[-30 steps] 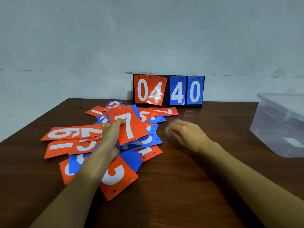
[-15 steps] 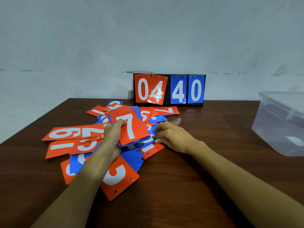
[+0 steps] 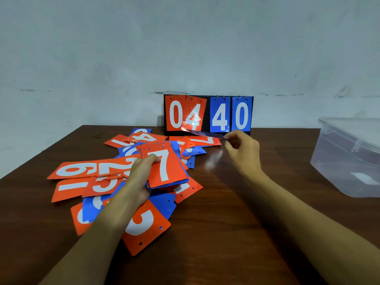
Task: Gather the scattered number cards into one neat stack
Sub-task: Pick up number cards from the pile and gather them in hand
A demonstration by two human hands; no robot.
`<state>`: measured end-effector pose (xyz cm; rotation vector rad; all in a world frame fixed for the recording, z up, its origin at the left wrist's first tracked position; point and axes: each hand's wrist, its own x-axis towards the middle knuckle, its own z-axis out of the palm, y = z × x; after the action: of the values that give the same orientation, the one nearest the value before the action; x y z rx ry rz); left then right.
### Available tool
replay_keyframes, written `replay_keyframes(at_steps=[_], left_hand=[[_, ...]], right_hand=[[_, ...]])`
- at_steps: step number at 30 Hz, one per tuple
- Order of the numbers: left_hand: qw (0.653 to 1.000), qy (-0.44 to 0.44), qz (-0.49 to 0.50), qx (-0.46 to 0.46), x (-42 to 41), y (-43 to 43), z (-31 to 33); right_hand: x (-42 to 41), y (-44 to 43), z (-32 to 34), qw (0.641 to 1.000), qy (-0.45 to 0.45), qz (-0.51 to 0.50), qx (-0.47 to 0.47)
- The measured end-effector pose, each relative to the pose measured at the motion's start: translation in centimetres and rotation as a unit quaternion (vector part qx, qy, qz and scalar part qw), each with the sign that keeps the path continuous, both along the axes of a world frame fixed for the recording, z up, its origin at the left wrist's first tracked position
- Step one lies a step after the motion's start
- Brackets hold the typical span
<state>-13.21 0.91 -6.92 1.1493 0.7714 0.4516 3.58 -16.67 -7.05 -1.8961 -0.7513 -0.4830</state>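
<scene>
Several orange and blue number cards (image 3: 86, 171) lie scattered and overlapping on the left half of the brown table (image 3: 226, 233). My left hand (image 3: 137, 177) grips a small stack of cards (image 3: 166, 167) above the pile, an orange 7 on top. My right hand (image 3: 242, 149) is raised to the right of the pile and pinches a blue card (image 3: 207, 134) by its edge; the card is seen nearly edge-on, in front of the scoreboard.
A black flip scoreboard (image 3: 207, 115) showing 04 and 40 stands at the table's back edge against the wall. A translucent plastic box (image 3: 349, 157) sits at the right edge. An orange card with a 2 (image 3: 144, 225) lies nearest me.
My right hand went to the pile's right side, took a blue card and lifted it up and to the right. The left hand kept its stack almost still.
</scene>
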Motion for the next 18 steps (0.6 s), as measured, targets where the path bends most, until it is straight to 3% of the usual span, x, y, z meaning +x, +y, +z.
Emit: replay_keyframes(at_steps=[3,8,12,15,18], left_hand=[[0.998,-0.018,-0.037,-0.055,-0.3,-0.2,0.2],[0.991,-0.063,-0.080,-0.092,-0.6,0.0,0.4],[0.995,-0.059,0.005,-0.076,-0.3,0.7,0.0],[0.989,-0.092,0.076,-0.086,-0.3,1.6,-0.2],[0.984,-0.107,0.111,-0.090,-0.5,2.5,-0.2]], right_hand=[[-2.0,2.4,0.8,0.994,-0.054,0.096,-0.013],[-2.8,5.3,0.7,0.950,-0.185,0.187,-0.170],[-1.0,6.5,-0.3,0.976,-0.018,0.141,-0.165],[0.7,7.1,-1.3,0.946,0.077,0.143,-0.282],[0.8,7.3,-2.1,0.912,0.064,0.158,-0.373]])
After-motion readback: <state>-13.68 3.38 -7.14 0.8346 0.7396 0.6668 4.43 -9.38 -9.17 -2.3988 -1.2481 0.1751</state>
